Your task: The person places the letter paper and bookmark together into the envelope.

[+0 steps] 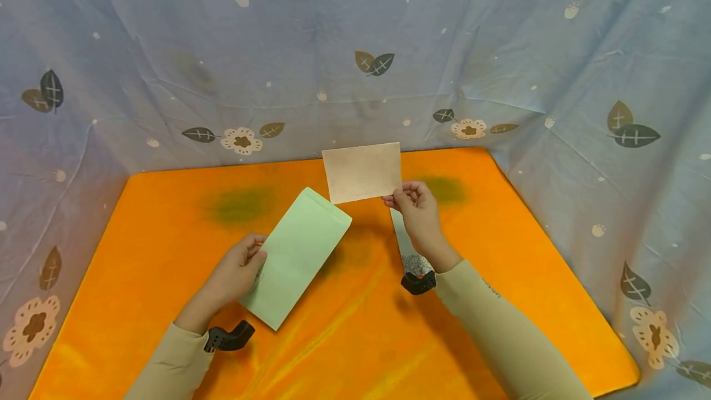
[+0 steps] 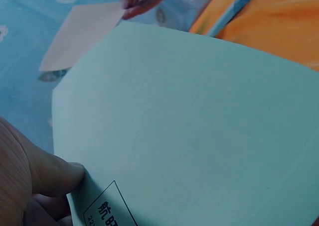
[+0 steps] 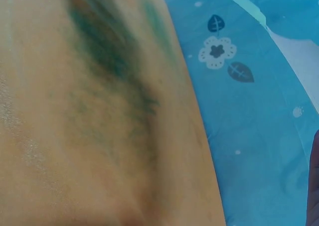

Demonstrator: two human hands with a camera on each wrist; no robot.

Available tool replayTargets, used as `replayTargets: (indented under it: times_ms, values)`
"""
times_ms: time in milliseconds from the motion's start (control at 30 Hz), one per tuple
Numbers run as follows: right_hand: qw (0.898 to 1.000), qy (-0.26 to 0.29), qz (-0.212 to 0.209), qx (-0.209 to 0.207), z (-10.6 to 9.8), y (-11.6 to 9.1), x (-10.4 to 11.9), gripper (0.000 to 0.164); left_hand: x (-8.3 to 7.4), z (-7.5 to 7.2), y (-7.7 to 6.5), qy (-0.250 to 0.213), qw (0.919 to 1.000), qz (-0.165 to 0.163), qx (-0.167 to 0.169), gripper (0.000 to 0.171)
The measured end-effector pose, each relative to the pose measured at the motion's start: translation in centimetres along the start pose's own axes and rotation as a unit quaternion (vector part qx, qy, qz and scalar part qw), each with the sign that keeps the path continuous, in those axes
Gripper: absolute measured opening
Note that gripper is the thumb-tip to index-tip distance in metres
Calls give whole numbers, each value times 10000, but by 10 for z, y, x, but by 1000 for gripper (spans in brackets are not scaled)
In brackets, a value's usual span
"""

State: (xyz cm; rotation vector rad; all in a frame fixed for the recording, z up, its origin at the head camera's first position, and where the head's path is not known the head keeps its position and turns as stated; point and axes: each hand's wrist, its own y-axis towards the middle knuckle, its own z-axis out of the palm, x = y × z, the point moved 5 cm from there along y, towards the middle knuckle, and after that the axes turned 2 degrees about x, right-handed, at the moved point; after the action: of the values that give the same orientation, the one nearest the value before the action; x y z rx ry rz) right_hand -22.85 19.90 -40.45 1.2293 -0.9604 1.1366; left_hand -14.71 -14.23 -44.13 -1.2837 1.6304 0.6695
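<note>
A pale green paper envelope (image 1: 302, 258) is held slantwise over the table by my left hand (image 1: 233, 273), thumb on its front face at the left edge. In the left wrist view, that thumb (image 2: 55, 173) lies beside a printed box with dark characters. My right hand (image 1: 419, 221) pinches a cream paper card (image 1: 363, 171) by its lower right corner, up near the table's far edge. The card's lower left corner is close to the envelope's top end. In the right wrist view, only an edge of the envelope (image 3: 244, 4) and part of the card (image 3: 299, 61) show.
Under my right hand lies a light, narrow flat thing (image 1: 404, 239) with a speckled grey end, partly hidden. An orange cloth (image 1: 489, 326) covers the table. Blue curtains (image 1: 311, 48) with leaves and flowers stand behind and at both sides. Each wrist wears a black mount (image 1: 233, 336).
</note>
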Motion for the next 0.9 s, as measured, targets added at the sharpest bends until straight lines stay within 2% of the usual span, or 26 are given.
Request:
replayTargets:
  times_ms: [100, 333, 467, 600, 733, 900]
  values:
    - [10000, 72, -60, 8, 0, -1, 1, 21, -1, 0, 0, -2, 10000, 4, 1, 32]
    - [9982, 327, -481, -115, -3, -3, 14, 20, -1, -1, -1, -87, 9999, -121, 0, 36]
    - [9983, 491, -317, 28, 0, -4, 15, 18, 0, -3, 1, -73, 9999, -127, -45, 37]
    - [9989, 422, -187, 98, 2, -6, 12, 19, 1, -1, 5, -79, 9999, -90, -74, 38]
    - [9993, 225, -177, 243, 3, -5, 8, 21, -1, -1, 2, -204, 9996, -153, -123, 38]
    - [9989, 316, -252, 220, 4, -4, 8, 18, -1, -2, -1, -269, 9994, -108, -183, 38]
